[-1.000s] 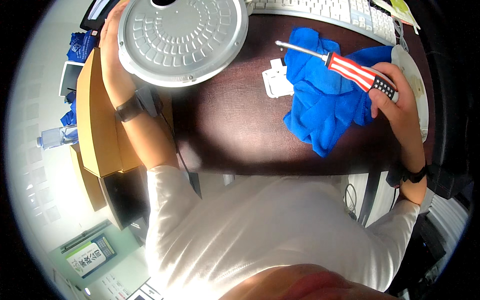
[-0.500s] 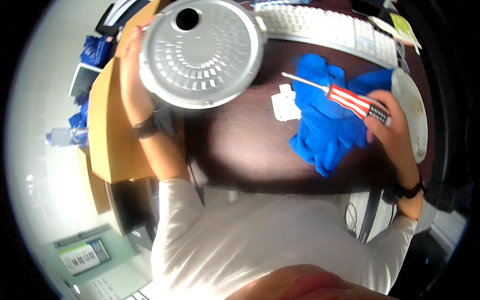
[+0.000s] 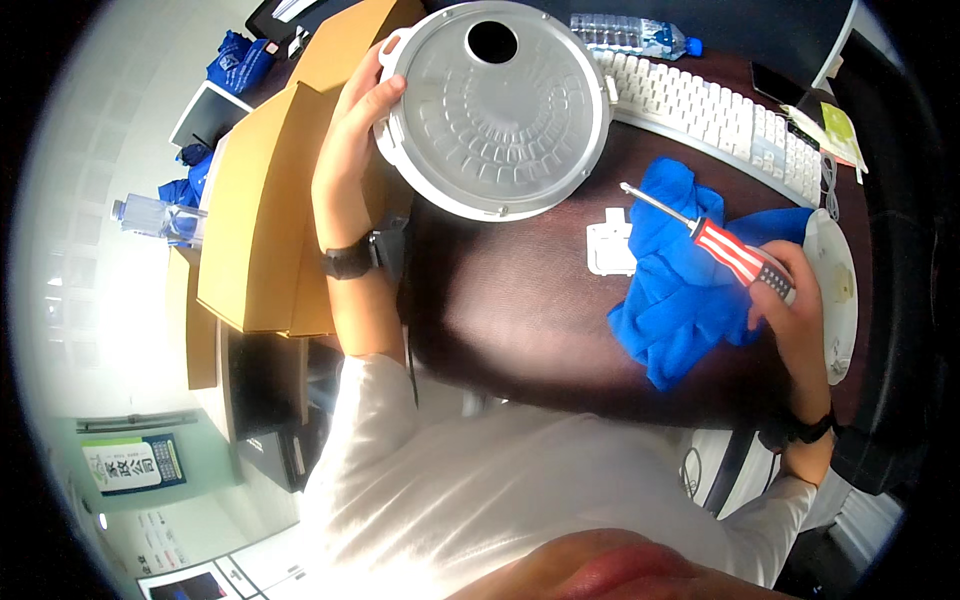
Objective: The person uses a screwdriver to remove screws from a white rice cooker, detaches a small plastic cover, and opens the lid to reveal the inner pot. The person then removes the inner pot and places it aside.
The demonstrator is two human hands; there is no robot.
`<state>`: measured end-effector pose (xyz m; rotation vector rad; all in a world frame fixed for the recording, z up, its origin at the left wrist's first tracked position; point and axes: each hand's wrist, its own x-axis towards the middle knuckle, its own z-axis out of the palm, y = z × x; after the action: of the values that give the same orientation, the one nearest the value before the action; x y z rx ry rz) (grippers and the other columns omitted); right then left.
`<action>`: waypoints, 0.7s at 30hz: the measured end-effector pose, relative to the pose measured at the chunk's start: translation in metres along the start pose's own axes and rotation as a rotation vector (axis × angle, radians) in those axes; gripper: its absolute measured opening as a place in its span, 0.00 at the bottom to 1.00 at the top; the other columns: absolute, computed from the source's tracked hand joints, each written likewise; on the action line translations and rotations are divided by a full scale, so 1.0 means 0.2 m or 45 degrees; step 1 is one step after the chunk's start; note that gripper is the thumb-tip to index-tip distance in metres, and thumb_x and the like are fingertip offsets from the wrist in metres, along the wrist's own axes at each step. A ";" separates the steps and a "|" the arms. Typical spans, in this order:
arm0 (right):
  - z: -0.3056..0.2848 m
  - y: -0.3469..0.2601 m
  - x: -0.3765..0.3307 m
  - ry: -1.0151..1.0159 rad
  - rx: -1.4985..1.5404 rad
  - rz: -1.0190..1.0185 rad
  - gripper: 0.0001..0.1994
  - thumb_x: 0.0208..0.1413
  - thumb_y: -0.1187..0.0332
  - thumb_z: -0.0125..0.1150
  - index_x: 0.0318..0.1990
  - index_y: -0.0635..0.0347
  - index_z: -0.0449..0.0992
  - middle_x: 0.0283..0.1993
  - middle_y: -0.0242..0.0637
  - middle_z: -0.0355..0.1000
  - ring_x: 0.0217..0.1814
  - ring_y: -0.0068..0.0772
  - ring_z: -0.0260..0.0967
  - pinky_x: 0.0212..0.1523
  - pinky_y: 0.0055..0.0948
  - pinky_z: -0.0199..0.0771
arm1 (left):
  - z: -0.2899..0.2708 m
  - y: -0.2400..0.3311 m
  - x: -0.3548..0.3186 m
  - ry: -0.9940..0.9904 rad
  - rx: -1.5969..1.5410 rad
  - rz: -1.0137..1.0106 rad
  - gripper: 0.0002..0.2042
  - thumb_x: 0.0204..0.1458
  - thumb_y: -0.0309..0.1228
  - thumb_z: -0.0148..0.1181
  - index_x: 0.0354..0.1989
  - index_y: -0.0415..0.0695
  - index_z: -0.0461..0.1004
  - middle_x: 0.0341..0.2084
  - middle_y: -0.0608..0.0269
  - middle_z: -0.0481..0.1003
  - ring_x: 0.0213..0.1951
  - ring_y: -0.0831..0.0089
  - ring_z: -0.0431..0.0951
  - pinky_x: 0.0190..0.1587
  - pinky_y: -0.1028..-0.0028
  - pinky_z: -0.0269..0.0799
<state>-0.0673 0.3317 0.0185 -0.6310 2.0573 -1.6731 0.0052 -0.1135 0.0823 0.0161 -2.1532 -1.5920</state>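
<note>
My left hand [image 3: 352,140] is closed on the left rim of a round grey disc-shaped cover [image 3: 510,120], its thumb over the edge and some fingers hidden behind. The cover has a pale rim, embossed rings of small marks and a black round hole near its far edge. At the right, my right hand [image 3: 790,295] grips a screwdriver [image 3: 735,255] by its red-and-white striped handle, the metal shaft pointing far left. Below the screwdriver lies a crumpled blue cloth [image 3: 665,310]. A small white plastic piece [image 3: 610,245] rests against the cloth's left side.
A white keyboard [image 3: 715,115] lies at the far right, with a water bottle [image 3: 635,37] behind it. Open cardboard boxes [image 3: 260,220] stand on the left. A white oval dish-like part [image 3: 830,280] sits beside my right hand. The dark table's [image 3: 500,320] near edge is by my body.
The view has shifted left, so most things appear farther right and lower. My left hand still holds the cover, and my right hand still holds the screwdriver over the cloth.
</note>
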 end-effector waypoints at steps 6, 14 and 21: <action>-0.02 0.00 -0.01 0.040 0.007 -0.033 0.14 0.55 0.69 0.58 0.48 0.62 0.67 0.32 0.32 0.67 0.24 0.16 0.63 0.22 0.17 0.63 | 0.15 0.12 -0.05 0.290 0.279 -0.126 0.23 0.55 0.37 0.55 0.57 0.37 0.68 0.44 0.58 0.74 0.48 0.73 0.71 0.52 0.75 0.63; -0.02 0.04 0.03 0.103 -0.096 -0.099 0.13 0.56 0.69 0.59 0.47 0.62 0.69 0.32 0.31 0.69 0.23 0.14 0.63 0.22 0.16 0.62 | 0.26 0.08 -0.10 0.290 0.499 0.002 0.27 0.52 0.44 0.63 0.53 0.36 0.69 0.42 0.53 0.75 0.45 0.69 0.74 0.52 0.71 0.65; -0.05 0.09 0.01 0.152 -0.223 -0.007 0.14 0.55 0.67 0.61 0.46 0.62 0.70 0.31 0.30 0.69 0.23 0.13 0.62 0.22 0.15 0.62 | 0.31 0.13 -0.11 0.318 0.493 -0.047 0.28 0.57 0.42 0.56 0.61 0.35 0.64 0.51 0.51 0.72 0.53 0.68 0.72 0.56 0.74 0.64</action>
<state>-0.0755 0.3419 0.0037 -0.6058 2.3072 -1.5793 0.0090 -0.0425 0.0838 0.3583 -2.2314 -1.1003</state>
